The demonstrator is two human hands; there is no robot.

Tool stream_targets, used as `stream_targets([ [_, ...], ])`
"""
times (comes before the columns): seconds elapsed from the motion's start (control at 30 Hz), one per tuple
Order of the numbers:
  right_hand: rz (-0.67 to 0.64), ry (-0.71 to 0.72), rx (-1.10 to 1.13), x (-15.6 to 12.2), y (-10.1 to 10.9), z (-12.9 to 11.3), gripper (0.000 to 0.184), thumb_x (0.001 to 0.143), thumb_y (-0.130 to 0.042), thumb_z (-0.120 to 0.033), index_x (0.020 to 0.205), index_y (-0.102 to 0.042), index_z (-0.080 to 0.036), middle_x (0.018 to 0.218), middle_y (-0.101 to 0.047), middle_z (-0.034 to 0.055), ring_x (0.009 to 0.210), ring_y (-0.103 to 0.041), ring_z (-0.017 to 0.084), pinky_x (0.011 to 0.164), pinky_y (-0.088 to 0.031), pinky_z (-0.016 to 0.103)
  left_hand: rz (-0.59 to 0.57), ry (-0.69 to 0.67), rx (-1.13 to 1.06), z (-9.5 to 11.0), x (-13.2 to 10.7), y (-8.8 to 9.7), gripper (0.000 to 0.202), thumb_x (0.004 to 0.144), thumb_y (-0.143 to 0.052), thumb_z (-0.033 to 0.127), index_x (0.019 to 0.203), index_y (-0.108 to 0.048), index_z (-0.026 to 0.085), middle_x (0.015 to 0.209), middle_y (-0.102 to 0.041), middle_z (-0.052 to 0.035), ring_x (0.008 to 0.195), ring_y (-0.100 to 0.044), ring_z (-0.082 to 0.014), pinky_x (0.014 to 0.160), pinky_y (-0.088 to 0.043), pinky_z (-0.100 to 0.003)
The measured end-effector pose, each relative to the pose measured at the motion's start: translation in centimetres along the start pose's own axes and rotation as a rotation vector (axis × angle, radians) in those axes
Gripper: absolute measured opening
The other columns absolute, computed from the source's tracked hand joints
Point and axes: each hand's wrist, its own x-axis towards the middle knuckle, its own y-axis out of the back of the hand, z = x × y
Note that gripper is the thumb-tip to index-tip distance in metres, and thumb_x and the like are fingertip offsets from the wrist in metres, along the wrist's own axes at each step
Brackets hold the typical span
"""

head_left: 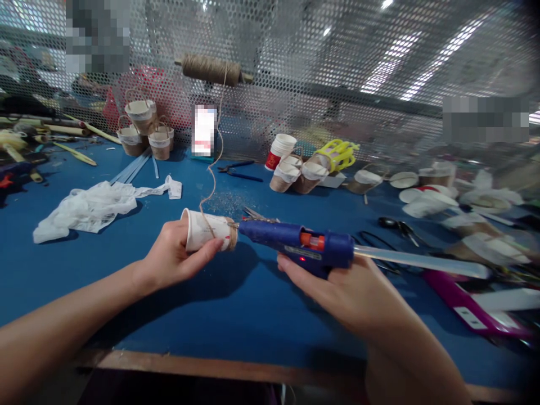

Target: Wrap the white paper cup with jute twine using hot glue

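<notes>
My left hand (pixel 175 256) grips a white paper cup (pixel 205 229) lying on its side, with brown twine wound round the end nearest the gun. A strand of twine (pixel 213 169) runs from the cup up to a spool (pixel 211 69) on the mesh wall. My right hand (pixel 337 292) holds a blue hot glue gun (pixel 299 244). Its nozzle touches the twine-wrapped end of the cup. A clear glue stick (pixel 422 260) sticks out of the gun's back to the right.
On the blue table (pixel 236 306) lie a crumpled white cloth (pixel 90 205), twine-wrapped cups at the back left (pixel 143 132) and centre (pixel 295 171), pliers (pixel 238 169), scissors (pixel 399 228), a yellow object (pixel 337 153) and more cups and lids at right. A perforated mesh wall stands behind.
</notes>
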Motion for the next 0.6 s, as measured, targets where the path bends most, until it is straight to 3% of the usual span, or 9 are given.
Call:
stream_targets([
  [0.1,-0.028,0.020,-0.051,-0.06,-0.02,0.09,0.035,0.079,-0.036,-0.019,0.085,-0.069,-0.025,0.062,-0.066,0.0056,0.055,-0.059,0.020,0.048,-0.042,0.029,-0.001,-0.026,0.008,-0.04,0.03,0.04,0.015,0.075,-0.054,0.015,0.081,-0.067,0.016,0.094,-0.070,-0.0092,0.083,-0.064,-0.0188,0.073,-0.048,-0.028],
  [0.27,-0.010,0.061,-0.120,-0.22,-0.44,0.35,0.039,0.079,-0.032,-0.015,0.089,-0.069,-0.023,0.060,-0.065,0.0065,0.054,-0.058,0.021,0.046,-0.041,0.029,-0.003,-0.115,0.023,0.03,0.10,0.19,0.011,0.071,-0.057,0.013,0.072,-0.067,0.018,0.072,-0.071,-0.0056,0.070,-0.064,-0.0172,0.069,-0.048,-0.029],
  [0.47,0.074,0.159,-0.163,-0.14,-0.13,0.23,0.043,0.079,-0.029,-0.012,0.083,-0.070,-0.021,0.055,-0.064,0.0081,0.046,-0.055,0.021,0.042,-0.038,0.029,-0.026,-0.122,0.090,-0.39,0.15,0.32,0.014,0.075,-0.053,0.016,0.079,-0.066,0.018,0.084,-0.071,-0.0076,0.082,-0.064,-0.0188,0.072,-0.048,-0.029],
  [0.53,0.064,0.118,-0.095,-0.06,-0.04,0.16,0.040,0.079,-0.031,-0.015,0.081,-0.070,-0.022,0.056,-0.064,0.0079,0.047,-0.056,0.021,0.043,-0.039,0.029,-0.025,-0.139,0.100,-0.37,0.17,0.35,0.014,0.076,-0.052,0.016,0.079,-0.066,0.017,0.084,-0.071,-0.0079,0.081,-0.064,-0.0183,0.072,-0.048,-0.029],
  [0.6,0.063,-0.056,0.098,0.00,-0.06,0.11,0.034,0.076,-0.036,-0.019,0.078,-0.070,-0.024,0.057,-0.064,0.0070,0.050,-0.056,0.020,0.045,-0.040,0.030,-0.022,-0.172,0.098,-0.20,0.20,0.38,0.013,0.076,-0.052,0.015,0.074,-0.065,0.017,0.075,-0.071,-0.0071,0.073,-0.065,-0.0173,0.069,-0.048,-0.028],
])
